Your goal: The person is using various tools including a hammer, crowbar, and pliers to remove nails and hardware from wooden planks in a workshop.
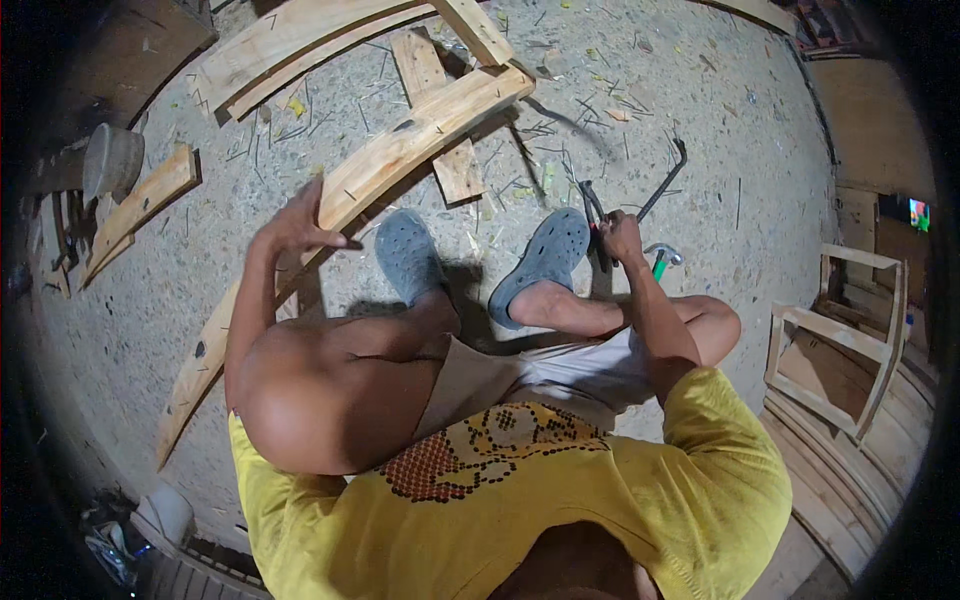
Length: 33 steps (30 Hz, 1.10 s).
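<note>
A long curved wooden board (410,145) with nails sticking out runs diagonally over the floor, passing beside my left leg. My left hand (298,222) straddles this board, thumb on one edge and fingers along the other. On the right, my right hand (620,236) is closed round a dark pry bar (664,182) whose bent end points away from me. Close beside that hand lies a dark tool with reddish handles (591,202), partly hidden by the fingers. A hammer with a green grip (660,264) rests just right of my wrist.
Loose nails and wood chips litter the concrete floor (740,130). Crossed wood pieces (418,62) lie under and behind the board. More curved planks (145,205) and a bucket (112,160) are at left. A wooden frame (835,335) stands at right.
</note>
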### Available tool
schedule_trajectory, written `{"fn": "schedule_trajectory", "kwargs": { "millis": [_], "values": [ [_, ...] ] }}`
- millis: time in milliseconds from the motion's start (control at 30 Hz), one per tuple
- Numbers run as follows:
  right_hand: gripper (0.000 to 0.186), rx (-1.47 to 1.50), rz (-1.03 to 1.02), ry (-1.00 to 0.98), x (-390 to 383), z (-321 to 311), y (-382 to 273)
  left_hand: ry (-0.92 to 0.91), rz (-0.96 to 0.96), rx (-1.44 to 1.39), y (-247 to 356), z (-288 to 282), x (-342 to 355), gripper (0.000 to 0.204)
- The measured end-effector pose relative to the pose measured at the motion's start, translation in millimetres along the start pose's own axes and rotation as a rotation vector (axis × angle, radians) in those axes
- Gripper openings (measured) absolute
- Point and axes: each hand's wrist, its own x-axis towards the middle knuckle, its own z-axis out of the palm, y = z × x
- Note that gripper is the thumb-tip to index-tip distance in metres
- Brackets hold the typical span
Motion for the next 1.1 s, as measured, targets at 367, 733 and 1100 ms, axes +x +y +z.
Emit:
{"fn": "schedule_trajectory", "kwargs": {
  "millis": [367, 733, 1100],
  "values": [
    [0.088, 0.370, -0.260, 0.139, -21, 8, -225, 0.418, -0.103, 0.391, 33, 50, -13, 0.113],
    [0.092, 0.448, -0.297, 0.069, -15, 34, -289, 0.576, -0.028, 0.345, 39, 52, -18, 0.121],
    [0.085, 0.320, -0.335, -0.060, -44, -9, -243, 0.639, 0.026, 0.336, 40, 88, 5, 0.105]
  ]
}}
